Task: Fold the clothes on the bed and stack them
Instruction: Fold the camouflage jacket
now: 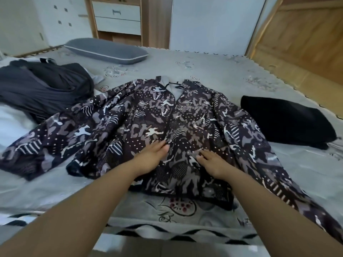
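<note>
A dark patterned jacket [141,119] with white and grey shapes lies spread front-up on the bed, sleeves out to both sides, collar pointing away from me. My left hand [152,156] rests flat on its lower front, just left of the zip line, fingers straight. My right hand [213,161] lies flat just right of the zip, fingers extended on the fabric. A heap of dark unfolded clothes [42,86] sits at the left. A folded black garment [285,121] lies at the right.
The bed sheet [213,71] is grey with printed flowers. A grey pillow [105,51] lies at the far side. Behind stand a white drawer unit [117,15] and a wooden door [304,34]. The bed's near edge [167,232] runs below my forearms.
</note>
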